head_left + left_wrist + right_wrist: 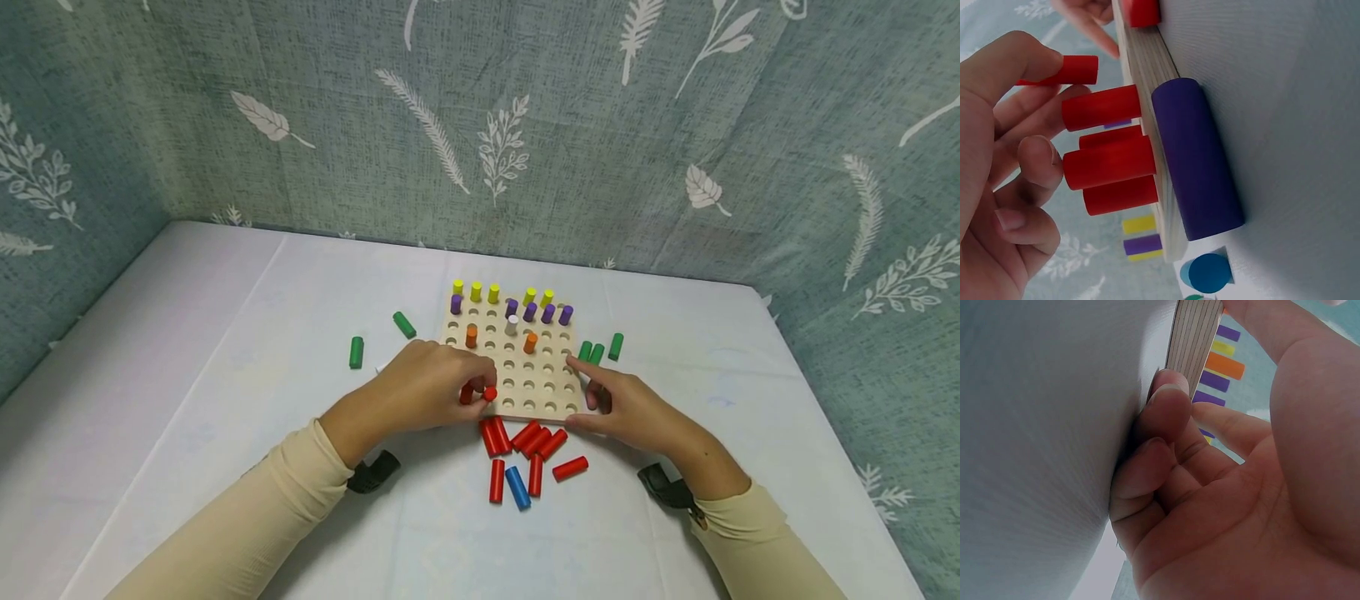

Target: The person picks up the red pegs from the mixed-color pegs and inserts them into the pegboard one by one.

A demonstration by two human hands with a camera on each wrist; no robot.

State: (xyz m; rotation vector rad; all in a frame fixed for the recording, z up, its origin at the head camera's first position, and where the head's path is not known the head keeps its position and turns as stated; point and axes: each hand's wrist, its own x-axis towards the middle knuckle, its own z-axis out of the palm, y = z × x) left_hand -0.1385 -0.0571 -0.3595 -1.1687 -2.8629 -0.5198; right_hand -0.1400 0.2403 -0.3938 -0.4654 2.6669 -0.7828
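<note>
My left hand point(431, 385) is over the near-left part of the wooden pegboard point(538, 410). Between thumb and finger it pinches a red peg point(1079, 70), held above the board. Several red pegs point(1110, 164) stand in holes beside the fingers, mostly hidden by the hand in the head view. My right hand point(637, 408) rests at the board's near-right corner, its index finger extended along the right edge and its thumb at the front edge. In the right wrist view, the other fingertips point(1169, 412) bend in by the board's side.
Yellow pegs point(476, 292), purple pegs point(548, 313), orange pegs point(471, 337) and a white peg point(512, 325) stand in the board. Loose red pegs point(497, 481) and a blue peg point(517, 487) lie in front. Green pegs point(356, 352) lie at both sides. A purple cylinder point(1197, 159) lies against the board.
</note>
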